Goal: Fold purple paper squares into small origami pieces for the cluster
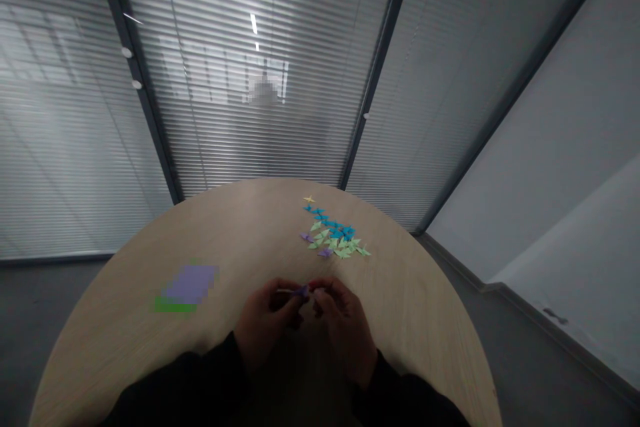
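Note:
A small piece of folded purple paper (303, 291) is between my two hands, above the near part of the round table. My left hand (265, 320) pinches it from the left with thumb and forefinger. From the other side my right hand (345, 320) closes its fingertips at the paper's right end, which they partly hide. Its exact folded shape is too small and dark to make out. Beyond the hands lies a cluster of small folded paper figures that look like cranes: blue ones (343, 232), pale green ones (345, 248), purple ones (325, 253) and a yellow one (309, 199).
On the left of the wooden table (245, 227) lies a blurred stack of purple sheets (190, 282) with a green edge (175, 305) beneath. Behind the table is a glass partition with blinds (270, 140); a white wall (565, 167) stands at right.

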